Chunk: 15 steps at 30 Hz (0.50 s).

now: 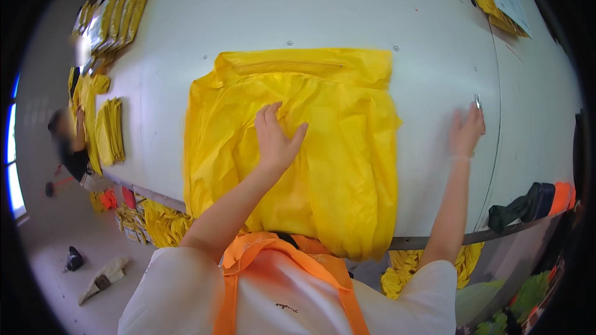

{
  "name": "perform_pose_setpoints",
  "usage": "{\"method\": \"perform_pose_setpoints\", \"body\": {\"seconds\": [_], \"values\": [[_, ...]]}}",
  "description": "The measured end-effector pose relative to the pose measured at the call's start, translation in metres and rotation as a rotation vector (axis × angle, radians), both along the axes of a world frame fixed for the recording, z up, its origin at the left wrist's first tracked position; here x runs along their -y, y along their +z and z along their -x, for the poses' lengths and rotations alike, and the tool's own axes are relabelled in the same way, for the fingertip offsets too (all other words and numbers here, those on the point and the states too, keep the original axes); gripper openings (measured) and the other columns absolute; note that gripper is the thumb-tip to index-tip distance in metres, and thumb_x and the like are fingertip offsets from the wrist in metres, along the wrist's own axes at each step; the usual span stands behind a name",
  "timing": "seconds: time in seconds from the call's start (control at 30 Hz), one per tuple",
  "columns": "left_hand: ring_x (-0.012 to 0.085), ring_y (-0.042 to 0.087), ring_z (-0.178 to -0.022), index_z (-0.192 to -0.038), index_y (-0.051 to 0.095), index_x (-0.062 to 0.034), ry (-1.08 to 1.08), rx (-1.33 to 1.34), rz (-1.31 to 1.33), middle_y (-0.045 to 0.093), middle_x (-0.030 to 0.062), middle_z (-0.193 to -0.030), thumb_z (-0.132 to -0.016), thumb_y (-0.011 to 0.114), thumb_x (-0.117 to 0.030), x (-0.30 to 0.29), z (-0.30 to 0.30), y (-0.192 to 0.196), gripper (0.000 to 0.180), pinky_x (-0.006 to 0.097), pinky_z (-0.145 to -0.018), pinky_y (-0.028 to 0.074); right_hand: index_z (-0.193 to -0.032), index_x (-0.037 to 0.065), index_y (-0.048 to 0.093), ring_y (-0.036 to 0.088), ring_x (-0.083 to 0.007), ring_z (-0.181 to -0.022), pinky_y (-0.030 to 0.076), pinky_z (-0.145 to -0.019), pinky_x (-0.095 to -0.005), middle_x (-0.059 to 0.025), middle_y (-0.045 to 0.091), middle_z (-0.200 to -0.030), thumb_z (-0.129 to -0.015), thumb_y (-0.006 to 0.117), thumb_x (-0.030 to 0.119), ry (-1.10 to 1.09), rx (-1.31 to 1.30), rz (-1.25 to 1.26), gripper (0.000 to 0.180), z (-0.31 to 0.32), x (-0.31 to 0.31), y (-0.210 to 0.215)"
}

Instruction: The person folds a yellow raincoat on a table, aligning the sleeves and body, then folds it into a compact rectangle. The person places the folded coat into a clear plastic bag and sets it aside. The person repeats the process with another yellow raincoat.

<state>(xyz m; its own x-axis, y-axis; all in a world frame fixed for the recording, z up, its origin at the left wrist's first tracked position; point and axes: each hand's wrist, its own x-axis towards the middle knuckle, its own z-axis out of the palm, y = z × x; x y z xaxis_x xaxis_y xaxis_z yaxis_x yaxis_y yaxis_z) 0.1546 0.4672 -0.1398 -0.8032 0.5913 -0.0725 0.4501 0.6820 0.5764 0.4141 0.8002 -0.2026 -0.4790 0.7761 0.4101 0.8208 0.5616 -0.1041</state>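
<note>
A large yellow garment [347, 142] of thin, shiny fabric lies spread and wrinkled on the white table before me. Its far edge is a straight folded band with a seam or zipper line, and its near end hangs over the table edge. My left hand [277, 139] rests on or just above the middle of it, fingers spread, holding nothing. Off to the right, my right hand [467, 131] is at the table with its thumb apart from the fingers. Small metal snips [477, 100] are against its fingers; blur hides whether they are gripped.
Packed yellow bundles [118, 22] and a folded yellow stack [110, 130] sit at the left, near another person [74, 149]. More yellow fabric [164, 220] is below the table edge. Dark and orange rolls [537, 201] lie at the right; a package [496, 6] lies far right.
</note>
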Motion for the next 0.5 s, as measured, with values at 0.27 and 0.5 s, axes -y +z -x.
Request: {"method": "perform_pose_setpoints", "body": {"seconds": [0.27, 0.5], "values": [[0.0185, 0.059, -0.099, -0.122, 0.050, 0.0026, -0.232, 0.631, -0.319, 0.061, 0.0141, -0.110, -0.080, 0.067, -0.015, 0.031, -0.025, -0.018, 0.048, 0.031, -0.082, 0.049, -0.127, -0.002, 0.047, 0.056, -0.0340, -0.103, 0.045, -0.088, -0.0368, -0.0206, 0.057, -0.113, -0.090, 0.051, 0.010, 0.545, -0.640, 1.267, 0.039, 0.075, 0.287, 0.039], [0.0174, 0.062, -0.089, -0.108, 0.060, 0.0024, -0.181, 1.116, -0.603, 0.065, 0.0087, -0.100, -0.080, 0.055, -0.002, 0.158, -0.062, 0.132, 0.029, 0.030, -0.076, 0.049, -0.110, -0.001, 0.056, 0.054, -0.0190, -0.108, 0.043, -0.090, -0.0295, -0.0114, 0.054, -0.123, -0.092, 0.053, 0.019, 0.416, -0.780, 1.713, 0.027, 0.045, 0.321, 0.108]]}}
